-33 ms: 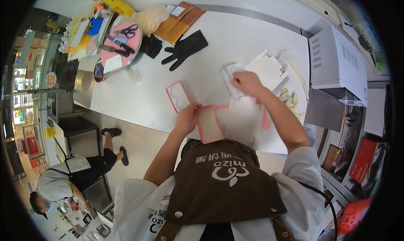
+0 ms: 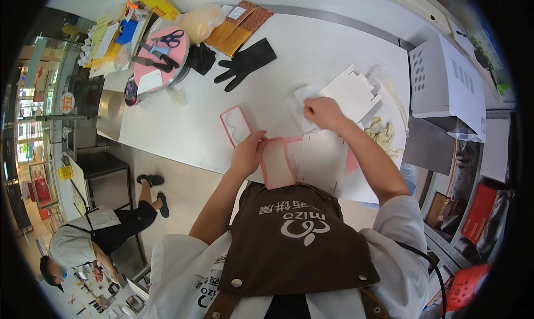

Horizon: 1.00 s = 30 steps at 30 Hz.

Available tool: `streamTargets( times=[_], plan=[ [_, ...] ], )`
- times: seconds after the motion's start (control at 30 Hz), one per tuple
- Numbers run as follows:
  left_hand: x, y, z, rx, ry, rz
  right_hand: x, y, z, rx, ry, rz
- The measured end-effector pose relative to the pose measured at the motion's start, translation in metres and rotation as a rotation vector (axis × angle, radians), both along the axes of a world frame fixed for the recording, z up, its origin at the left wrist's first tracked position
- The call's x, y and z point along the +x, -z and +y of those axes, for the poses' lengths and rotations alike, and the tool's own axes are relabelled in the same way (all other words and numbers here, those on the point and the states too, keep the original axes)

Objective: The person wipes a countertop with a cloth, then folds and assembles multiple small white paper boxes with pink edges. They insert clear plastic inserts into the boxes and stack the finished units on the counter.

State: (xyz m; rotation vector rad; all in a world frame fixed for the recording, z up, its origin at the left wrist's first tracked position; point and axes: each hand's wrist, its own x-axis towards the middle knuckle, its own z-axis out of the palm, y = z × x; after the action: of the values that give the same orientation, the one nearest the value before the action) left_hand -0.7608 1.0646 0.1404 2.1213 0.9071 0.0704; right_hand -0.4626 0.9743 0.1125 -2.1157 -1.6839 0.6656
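Note:
Near the front edge of the white table, my left hand [image 2: 248,153] pinches the top corner of a pink-edged box piece [image 2: 277,164] with a pale panel. Just beyond that hand lies a shallow pink-rimmed box [image 2: 227,131] with a white insert shaped with round hollows. My right hand [image 2: 324,113] is closed on a white, translucent, thin item [image 2: 303,94], blurred, so its kind is unclear. Flat white cardboard blanks [image 2: 321,158] lie below my right hand, with another notched blank [image 2: 351,92] beyond it. Pink card pieces [image 2: 352,162] show beneath the nearer blank.
A black glove [image 2: 245,64] lies flat farther back. Scissors [image 2: 172,38] and knives sit on a pink round stand [image 2: 177,54] at left. Crumpled pale gloves [image 2: 381,134] lie at right, by a white appliance [image 2: 448,82]. Another person [image 2: 83,235] works at far left.
My right hand has shifted slightly left and toward me, and the white item in it looks more blurred. My left hand keeps its pinch on the pink-edged piece.

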Motion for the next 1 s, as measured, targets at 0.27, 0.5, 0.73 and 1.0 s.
streamTargets(
  times=[0.27, 0.5, 0.73, 1.0],
  plan=[
    [0.009, -0.027, 0.001, 0.063, -0.031, 0.122, -0.058, -0.036, 0.005, 0.014, 0.236, 0.298],
    [-0.033, -0.032, -0.005, 0.141, -0.190, 0.026, -0.080, -0.084, -0.052, 0.184, 0.127, 1.042],
    [-0.022, -0.090, -0.015, 0.171, -0.182, 0.000, -0.114, -0.104, -0.086, 0.153, 0.051, 1.169],
    [-0.018, -0.112, -0.023, 0.107, -0.122, -0.200, -0.130, -0.099, -0.085, 0.209, 0.403, 1.135]
  ],
)
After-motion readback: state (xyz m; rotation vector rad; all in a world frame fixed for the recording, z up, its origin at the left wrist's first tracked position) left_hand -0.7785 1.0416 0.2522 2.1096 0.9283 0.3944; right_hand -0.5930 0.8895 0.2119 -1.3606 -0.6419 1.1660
